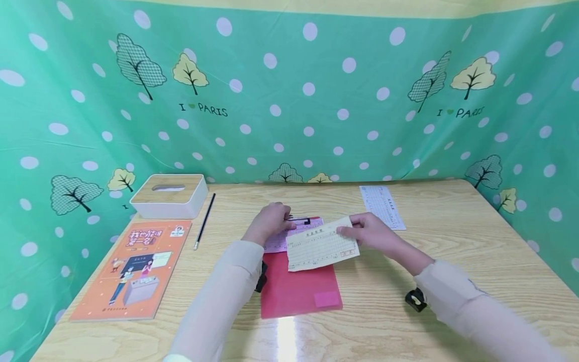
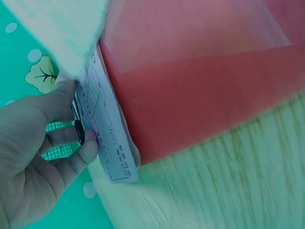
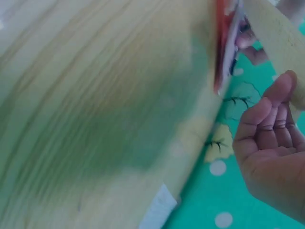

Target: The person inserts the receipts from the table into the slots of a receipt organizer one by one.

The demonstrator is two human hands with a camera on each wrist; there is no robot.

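My left hand (image 1: 270, 222) is at the far edge of a red folder (image 1: 298, 291), its fingers around a dark and metallic clip (image 1: 304, 219). In the left wrist view, thumb and fingers pinch that clip beside a printed slip (image 2: 107, 126) lying along the folder's edge. That slip looks pinkish purple in the head view. My right hand (image 1: 372, 232) pinches a cream printed slip (image 1: 322, 247) by its right end, tilted over the folder and partly covering the pinkish slip. The right wrist view shows the thumb and fingertips on the cream slip's edge (image 3: 281, 45).
An orange book (image 1: 135, 271) lies at the left, with a white tissue box (image 1: 169, 196) with a wooden lid behind it. Beside them is a dark pencil (image 1: 205, 221). Another printed slip (image 1: 382, 207) lies at the back right. A green curtain (image 1: 289, 100) surrounds the wooden table (image 1: 475, 241).
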